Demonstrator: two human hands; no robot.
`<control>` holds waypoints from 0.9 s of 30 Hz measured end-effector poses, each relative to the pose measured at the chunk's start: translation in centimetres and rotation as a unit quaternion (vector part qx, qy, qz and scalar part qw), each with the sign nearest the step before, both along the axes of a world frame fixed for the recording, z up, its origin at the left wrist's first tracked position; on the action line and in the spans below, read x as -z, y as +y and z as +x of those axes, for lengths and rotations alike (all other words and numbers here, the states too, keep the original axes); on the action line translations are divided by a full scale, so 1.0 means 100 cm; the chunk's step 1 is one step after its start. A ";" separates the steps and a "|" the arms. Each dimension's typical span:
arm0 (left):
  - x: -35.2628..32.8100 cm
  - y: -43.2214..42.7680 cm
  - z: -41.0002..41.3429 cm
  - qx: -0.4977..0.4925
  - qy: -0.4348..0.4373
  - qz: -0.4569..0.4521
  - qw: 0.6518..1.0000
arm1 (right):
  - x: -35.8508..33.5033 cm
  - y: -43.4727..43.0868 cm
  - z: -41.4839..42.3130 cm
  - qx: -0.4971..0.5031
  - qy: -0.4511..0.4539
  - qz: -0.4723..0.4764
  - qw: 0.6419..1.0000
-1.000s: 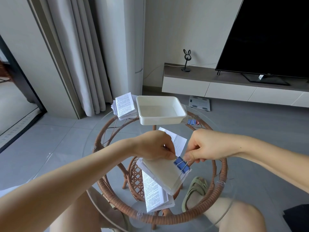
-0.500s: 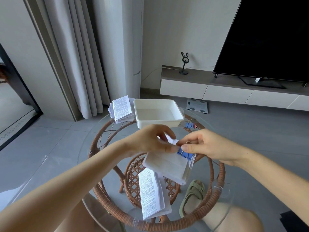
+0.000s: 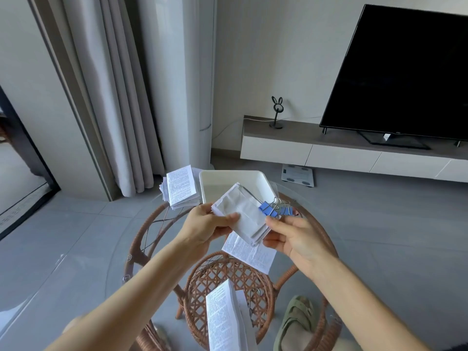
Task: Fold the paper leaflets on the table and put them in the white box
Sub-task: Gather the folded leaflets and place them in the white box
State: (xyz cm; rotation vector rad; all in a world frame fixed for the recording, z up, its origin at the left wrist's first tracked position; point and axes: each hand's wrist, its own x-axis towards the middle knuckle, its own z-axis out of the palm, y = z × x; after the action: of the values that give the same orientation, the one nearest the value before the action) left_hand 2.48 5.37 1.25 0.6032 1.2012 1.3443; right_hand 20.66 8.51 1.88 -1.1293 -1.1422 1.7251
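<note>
A folded bundle of white leaflets with a blue binder clip on its right edge hangs in the air just in front of the white box. My left hand grips the bundle's left side, thumb on top. My right hand holds its lower right corner with fingers curled under it. The box stands at the far side of the glass table. A folded printed leaflet lies on the glass under the bundle. Another printed leaflet lies near the table's front edge.
A stack of printed leaflets sits left of the box. More blue clips lie on the glass right of the box. The round glass top rests on a rattan frame. A TV unit stands behind; my sandalled foot is underneath.
Both hands have carried the clipped bundle up and away from me, toward the white box. My right hand has left the clip handles and now holds the bundle's lower corner.
</note>
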 end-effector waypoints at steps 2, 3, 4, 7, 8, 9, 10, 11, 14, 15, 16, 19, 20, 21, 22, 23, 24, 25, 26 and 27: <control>0.003 0.006 -0.002 -0.009 0.008 -0.008 1.000 | 0.007 0.005 -0.006 0.013 -0.036 0.026 0.999; 0.004 0.007 -0.002 -0.013 0.014 -0.010 1.000 | 0.010 0.007 -0.009 0.020 -0.061 0.034 0.997; 0.004 0.011 -0.002 -0.015 0.018 -0.010 1.000 | 0.011 0.011 -0.013 0.025 -0.078 0.037 0.996; 0.003 0.024 -0.007 -0.030 0.031 0.000 0.999 | 0.010 0.040 -0.023 0.063 -0.112 0.053 0.990; 0.002 0.029 -0.012 -0.045 0.040 0.006 0.998 | 0.007 0.055 -0.027 0.093 -0.139 0.081 0.983; 0.001 0.033 -0.017 -0.063 0.055 0.011 0.996 | 0.003 0.071 -0.030 0.125 -0.181 0.115 0.969; 0.001 0.035 -0.023 -0.081 0.071 0.012 0.994 | -0.002 0.084 -0.032 0.146 -0.222 0.140 0.954; 0.000 0.037 -0.029 -0.098 0.090 0.010 0.991 | -0.006 0.098 -0.038 0.147 -0.254 0.154 0.944; 0.001 0.038 -0.047 -0.131 0.151 -0.006 0.980 | -0.005 0.136 -0.058 0.069 -0.281 0.108 0.951; 0.002 0.038 -0.051 -0.133 0.166 -0.012 0.977 | 0.000 0.147 -0.065 0.044 -0.297 0.087 0.950; 0.004 0.037 -0.056 -0.133 0.180 -0.016 0.974 | 0.006 0.157 -0.071 0.027 -0.322 0.076 0.943; 0.007 0.033 -0.067 -0.129 0.214 -0.020 0.968 | 0.020 0.176 -0.077 -0.014 -0.441 0.109 0.891; 0.008 0.033 -0.070 -0.127 0.224 -0.021 0.966 | 0.022 0.180 -0.078 -0.045 -0.481 0.129 0.866; 0.010 0.033 -0.073 -0.123 0.235 -0.024 0.964 | 0.024 0.183 -0.079 -0.080 -0.508 0.142 0.846; 0.011 0.033 -0.076 -0.119 0.243 -0.026 0.962 | 0.023 0.183 -0.080 -0.113 -0.534 0.149 0.824; 0.012 0.034 -0.077 -0.116 0.248 -0.029 0.961 | 0.022 0.183 -0.081 -0.137 -0.561 0.158 0.801; 0.013 0.035 -0.079 -0.115 0.253 -0.032 0.960 | 0.022 0.182 -0.082 -0.150 -0.595 0.163 0.773; 0.015 0.036 -0.080 -0.115 0.257 -0.033 0.959 | 0.022 0.182 -0.084 -0.152 -0.630 0.166 0.743; 0.017 0.037 -0.081 -0.114 0.263 -0.033 0.957 | 0.022 0.180 -0.086 -0.150 -0.658 0.169 0.718; 0.018 0.037 -0.081 -0.114 0.270 -0.033 0.956 | 0.022 0.177 -0.087 -0.148 -0.685 0.177 0.691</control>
State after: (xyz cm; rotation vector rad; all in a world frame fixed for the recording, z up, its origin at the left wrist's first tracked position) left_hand -5.62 9.06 -0.58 0.8364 1.7961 1.3654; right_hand 11.93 26.18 -0.30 -2.0822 -2.4797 0.4637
